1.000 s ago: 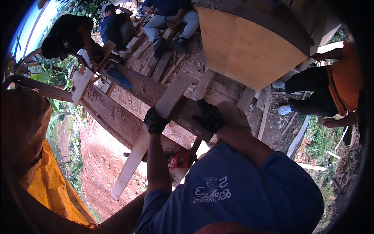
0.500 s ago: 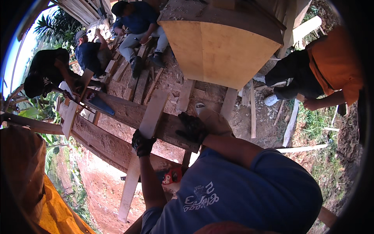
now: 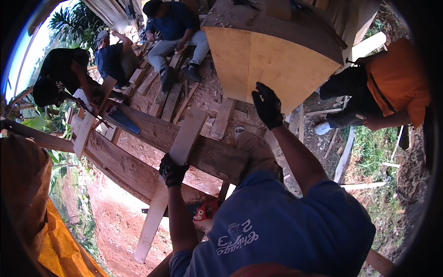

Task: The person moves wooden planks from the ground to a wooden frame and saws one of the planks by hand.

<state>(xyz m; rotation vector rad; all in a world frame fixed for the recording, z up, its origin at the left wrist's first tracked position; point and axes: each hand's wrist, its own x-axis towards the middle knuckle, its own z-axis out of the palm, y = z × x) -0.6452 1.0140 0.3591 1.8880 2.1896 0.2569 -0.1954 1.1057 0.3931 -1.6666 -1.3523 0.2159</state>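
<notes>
My left hand [image 3: 173, 170], in a black glove, grips the edge of a pale wooden board [image 3: 188, 134]. The board lies across a thick dark plank [image 3: 214, 154] and a second long beam [image 3: 120, 161], its lower end jutting out past them. My right hand [image 3: 267, 106], also gloved in black, is raised off the plank with fingers apart and nothing in it. Behind it stands a large wooden box-like piece [image 3: 272, 60] with pale panels. By my left forearm rests a handsaw with a red handle [image 3: 206, 210], its blade partly hidden behind the arm and board.
A blue saw [image 3: 122, 119] lies on the plank's far left part. There, a person in black [image 3: 64, 76] bends over another board [image 3: 83, 134]. Two people sit among scrap lumber at the back; one in orange [image 3: 399, 81] stands right. An orange tarp [image 3: 64, 249] hangs lower left.
My right hand has lifted off the dark plank and moved up and to the right, its fingers spreading. My left hand stays on the board. The view has shifted slightly.
</notes>
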